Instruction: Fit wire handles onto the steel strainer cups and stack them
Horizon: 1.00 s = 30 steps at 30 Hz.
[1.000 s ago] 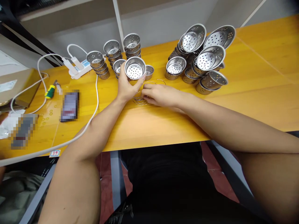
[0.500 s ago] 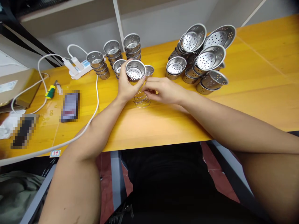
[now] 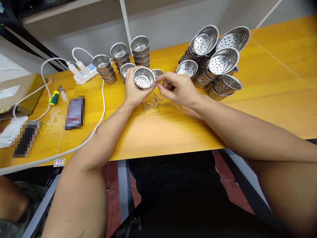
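A perforated metal cup (image 3: 144,79) is gripped in my left hand (image 3: 133,92), its opening tilted up toward me. Just to its right, my right hand (image 3: 177,87) has thumb and index finger drawn together by the cup's rim; whatever lies between the fingertips is too small to make out. Thin wire rings (image 3: 151,106) lie in a loose pile on the table below both hands. Behind the held cup stand another small cup (image 3: 158,74) and a short stack of cups (image 3: 126,68), both partly hidden.
Cup stacks (image 3: 140,46) stand at the back, and larger perforated cups (image 3: 224,61) crowd the right. On the left are a power strip (image 3: 85,72), a cable, a screwdriver (image 3: 54,97) and two blurred phone-like objects. Another person's limb (image 3: 12,198) shows lower left.
My right hand has moved slightly right and up, uncovering more wire rings. The held cup has dropped slightly. A person's limb has appeared at the lower left.
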Motion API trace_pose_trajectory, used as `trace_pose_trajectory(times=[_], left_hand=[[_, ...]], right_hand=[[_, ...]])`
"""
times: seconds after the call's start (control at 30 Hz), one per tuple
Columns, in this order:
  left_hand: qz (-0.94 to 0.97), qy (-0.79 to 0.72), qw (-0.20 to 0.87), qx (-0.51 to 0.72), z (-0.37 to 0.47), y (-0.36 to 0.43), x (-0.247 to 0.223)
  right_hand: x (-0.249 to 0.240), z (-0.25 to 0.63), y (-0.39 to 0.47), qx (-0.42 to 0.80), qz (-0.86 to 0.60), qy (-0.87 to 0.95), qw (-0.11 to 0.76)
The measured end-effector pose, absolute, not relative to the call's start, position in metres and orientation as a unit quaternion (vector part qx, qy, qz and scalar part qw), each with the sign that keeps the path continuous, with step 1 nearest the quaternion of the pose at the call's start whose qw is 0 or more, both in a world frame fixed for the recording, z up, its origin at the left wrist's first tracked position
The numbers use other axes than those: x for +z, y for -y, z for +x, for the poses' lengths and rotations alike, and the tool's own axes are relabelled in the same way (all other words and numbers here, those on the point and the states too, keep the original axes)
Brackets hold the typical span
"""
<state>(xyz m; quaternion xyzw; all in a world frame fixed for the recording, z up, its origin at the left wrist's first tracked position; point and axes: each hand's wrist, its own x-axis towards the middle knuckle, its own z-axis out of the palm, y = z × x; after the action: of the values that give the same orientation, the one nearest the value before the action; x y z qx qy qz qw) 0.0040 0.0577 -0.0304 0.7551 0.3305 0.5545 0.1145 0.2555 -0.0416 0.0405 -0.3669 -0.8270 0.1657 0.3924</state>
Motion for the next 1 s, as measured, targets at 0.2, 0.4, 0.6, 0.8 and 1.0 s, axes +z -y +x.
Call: trace_pose_trajectory(times=[0.2, 0.4, 0.6, 0.8, 1.0], left_hand=[[0.769, -0.311, 0.159, 0.536, 0.011, -0.052, -0.034], [0.787, -0.306, 0.129, 0.519, 0.011, -0.050, -0.034], [0.787, -0.298, 0.146, 0.520, 0.014, -0.048, -0.035], [0.806, -0.261, 0.181, 0.500, 0.021, -0.044, -0.036], [0.814, -0.255, 0.183, 0.488, 0.021, -0.041, -0.034]], right_hand=[[0.031, 0.256, 0.030, 0.193, -0.393, 0.772, 0.460], [0.028, 0.257, 0.022, 0.173, -0.397, 0.757, 0.489], [0.029, 0.254, 0.024, 0.185, -0.400, 0.763, 0.473], [0.028, 0.250, 0.023, 0.184, -0.426, 0.755, 0.464], [0.026, 0.248, 0.022, 0.187, -0.437, 0.744, 0.470]])
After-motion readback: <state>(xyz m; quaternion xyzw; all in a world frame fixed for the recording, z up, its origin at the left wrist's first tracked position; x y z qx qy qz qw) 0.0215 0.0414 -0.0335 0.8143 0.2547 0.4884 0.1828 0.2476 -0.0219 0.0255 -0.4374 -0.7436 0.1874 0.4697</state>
